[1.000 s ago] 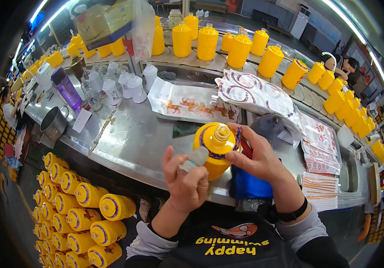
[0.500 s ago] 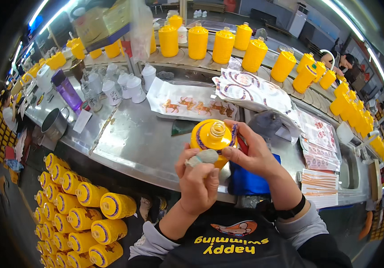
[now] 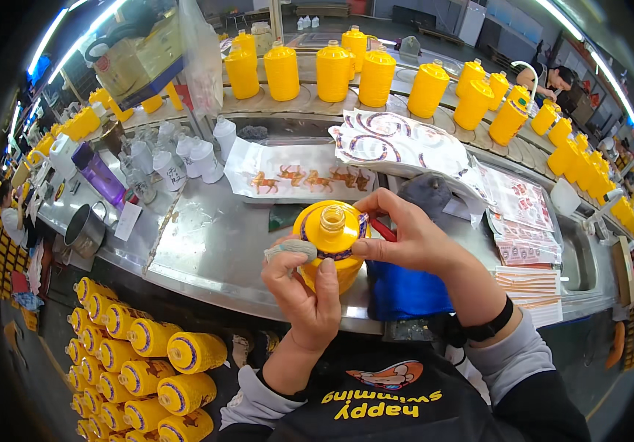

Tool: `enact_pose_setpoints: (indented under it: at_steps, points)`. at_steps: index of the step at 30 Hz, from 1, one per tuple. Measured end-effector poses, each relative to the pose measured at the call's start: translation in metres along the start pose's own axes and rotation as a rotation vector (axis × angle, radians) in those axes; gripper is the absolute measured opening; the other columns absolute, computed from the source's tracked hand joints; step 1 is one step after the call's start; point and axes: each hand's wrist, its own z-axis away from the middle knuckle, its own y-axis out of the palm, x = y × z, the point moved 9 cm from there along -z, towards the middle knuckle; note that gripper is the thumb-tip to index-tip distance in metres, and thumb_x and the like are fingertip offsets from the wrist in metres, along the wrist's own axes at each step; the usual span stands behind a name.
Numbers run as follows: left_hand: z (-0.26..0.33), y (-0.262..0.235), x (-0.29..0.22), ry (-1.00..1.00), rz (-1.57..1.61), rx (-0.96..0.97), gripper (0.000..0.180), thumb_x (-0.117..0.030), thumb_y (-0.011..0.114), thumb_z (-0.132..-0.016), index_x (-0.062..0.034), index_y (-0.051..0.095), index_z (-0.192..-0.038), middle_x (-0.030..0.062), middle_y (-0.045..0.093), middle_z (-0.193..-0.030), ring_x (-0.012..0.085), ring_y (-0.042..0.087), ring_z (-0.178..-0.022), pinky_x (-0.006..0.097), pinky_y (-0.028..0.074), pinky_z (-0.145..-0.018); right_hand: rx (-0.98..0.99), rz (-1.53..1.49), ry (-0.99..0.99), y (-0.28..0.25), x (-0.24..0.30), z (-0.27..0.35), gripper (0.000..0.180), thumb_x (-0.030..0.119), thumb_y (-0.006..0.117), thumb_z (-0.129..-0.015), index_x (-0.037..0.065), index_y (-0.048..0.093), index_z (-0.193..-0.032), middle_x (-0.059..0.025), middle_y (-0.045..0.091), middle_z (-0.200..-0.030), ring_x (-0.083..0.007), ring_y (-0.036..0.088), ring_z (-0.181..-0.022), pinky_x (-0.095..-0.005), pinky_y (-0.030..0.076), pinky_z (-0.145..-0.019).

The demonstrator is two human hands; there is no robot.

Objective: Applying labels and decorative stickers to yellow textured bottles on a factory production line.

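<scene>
A yellow bottle with a clear threaded neck stands upright between my hands, above the near part of the metal bench. Around its shoulder runs a dark patterned band. My left hand is closed on the bottle's left and front side, thumb raised at the front. One finger of that hand wears a greyish cloth cover. My right hand grips the bottle's right side, its thumb on the shoulder by the band. Something red shows partly beneath the right fingers. The bottle's lower part is partly hidden by my left hand.
Behind the bottle lie a sheet of horse decals and stacked band decals. Yellow bottles line a curved conveyor. A blue cloth lies at the bench's front edge. More bottles are stacked at lower left; a metal pot stands left.
My left hand has shifted from in front of the shoulder to the bottle's left side, the covered finger now against that side. The whole view has shifted slightly too.
</scene>
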Motion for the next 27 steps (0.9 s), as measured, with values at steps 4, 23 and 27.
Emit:
enact_pose_setpoints:
  at_steps: [4, 23, 27]
  points:
    - [0.002, 0.002, 0.008, -0.096, 0.106, -0.010, 0.038, -0.004, 0.054, -0.092, -0.0027, 0.031, -0.123, 0.0145, 0.039, -0.120, 0.0238, 0.041, -0.117, 0.038, 0.033, -0.103, 0.077, -0.076, -0.111, 0.002, 0.007, -0.009, 0.067, 0.046, 0.077, -0.079, 0.000, 0.054, -0.122, -0.0135, 0.062, -0.107, -0.0205, 0.059, -0.096, -0.0327, 0.048, -0.085]
    - [-0.014, 0.013, 0.036, -0.435, 0.509, 0.205, 0.062, -0.019, 0.062, -0.089, -0.0024, 0.025, -0.137, 0.0143, 0.039, -0.130, 0.0213, 0.044, -0.121, 0.036, 0.033, -0.107, 0.221, -0.278, -0.016, 0.008, -0.011, -0.006, 0.073, 0.041, 0.079, -0.079, -0.001, 0.047, -0.130, -0.0115, 0.059, -0.119, -0.0172, 0.055, -0.113, -0.0310, 0.042, -0.100]
    - [-0.013, 0.015, 0.033, -0.394, 0.400, 0.196, 0.062, -0.019, 0.062, -0.088, -0.0015, 0.026, -0.136, 0.0140, 0.040, -0.128, 0.0210, 0.045, -0.120, 0.035, 0.035, -0.105, 0.171, -0.269, -0.036, 0.010, -0.004, -0.003, 0.073, 0.042, 0.078, -0.080, -0.001, 0.047, -0.130, -0.0117, 0.058, -0.121, -0.0180, 0.054, -0.115, -0.0319, 0.041, -0.101]
